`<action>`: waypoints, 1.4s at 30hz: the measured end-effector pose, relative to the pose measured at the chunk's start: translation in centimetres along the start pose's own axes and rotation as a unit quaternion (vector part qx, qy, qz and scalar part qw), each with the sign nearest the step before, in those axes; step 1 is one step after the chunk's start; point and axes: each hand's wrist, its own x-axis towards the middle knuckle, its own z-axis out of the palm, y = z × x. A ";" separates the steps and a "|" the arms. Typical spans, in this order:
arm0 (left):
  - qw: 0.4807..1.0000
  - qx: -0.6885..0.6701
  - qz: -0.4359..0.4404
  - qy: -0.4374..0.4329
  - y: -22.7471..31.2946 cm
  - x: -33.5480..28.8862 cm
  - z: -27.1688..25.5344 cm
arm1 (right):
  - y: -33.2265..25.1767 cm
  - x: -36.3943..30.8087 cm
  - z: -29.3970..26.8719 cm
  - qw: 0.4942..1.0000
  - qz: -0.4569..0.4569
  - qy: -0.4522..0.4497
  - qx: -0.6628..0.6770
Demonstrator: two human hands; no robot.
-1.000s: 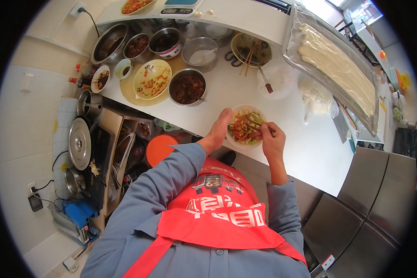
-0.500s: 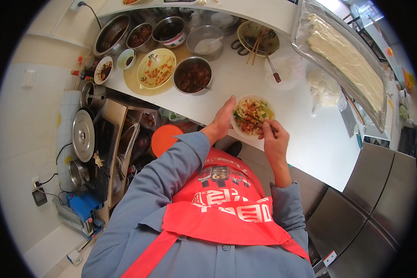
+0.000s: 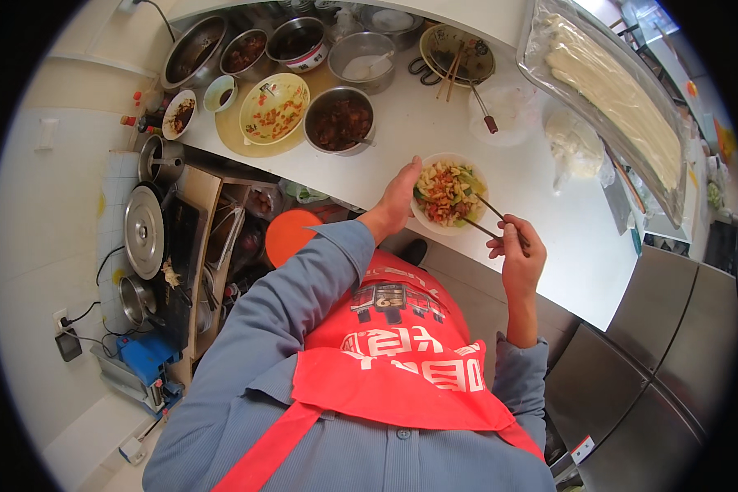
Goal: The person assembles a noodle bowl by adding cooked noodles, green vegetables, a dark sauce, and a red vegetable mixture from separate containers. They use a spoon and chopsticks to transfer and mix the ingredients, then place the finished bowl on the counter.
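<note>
A white bowl [image 3: 439, 229] of mixed food [image 3: 449, 195], pale cubes with orange-red bits and green pieces, sits at the counter's near edge. My left hand [image 3: 397, 199] lies along the bowl's left side, fingers stretched out and touching it; the thumb is hard to make out. To the right of the bowl, my right hand [image 3: 523, 252] is closed around a pair of dark chopsticks [image 3: 487, 207]. Their tips are spread and reach over the bowl's right rim to the food.
Beyond the bowl stand a steel bowl of dark brown food [image 3: 339, 123], a yellowish bowl with orange scraps [image 3: 264, 117] and several other bowls. A pot with chopsticks and a ladle [image 3: 488, 123] stands farther back. At right, a plastic-covered tray [image 3: 535, 66] holds long pale dough.
My right hand has drawn back to the right and down, and the chopsticks now show with tips apart. My left hand stays against the bowl.
</note>
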 end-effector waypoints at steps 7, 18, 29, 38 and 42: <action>1.000 -0.011 0.009 -0.014 -0.9 -1.1 1.5 | 5.0 2.2 3.6 0.992 0.022 0.079 0.100; 1.000 -0.010 0.001 -0.015 -0.3 -1.9 1.6 | 2.5 3.1 4.5 0.996 0.022 0.013 0.083; 1.000 -0.004 0.008 -0.004 0.1 0.5 1.0 | 0.9 2.3 3.9 0.999 -0.033 0.008 -0.026; 0.999 -0.028 -0.011 -0.015 0.4 0.4 1.4 | 1.2 2.3 2.4 1.000 -0.029 0.011 -0.003; 1.000 0.003 -0.025 0.012 1.0 -0.3 1.7 | 0.3 1.1 0.9 0.999 -0.012 0.027 0.018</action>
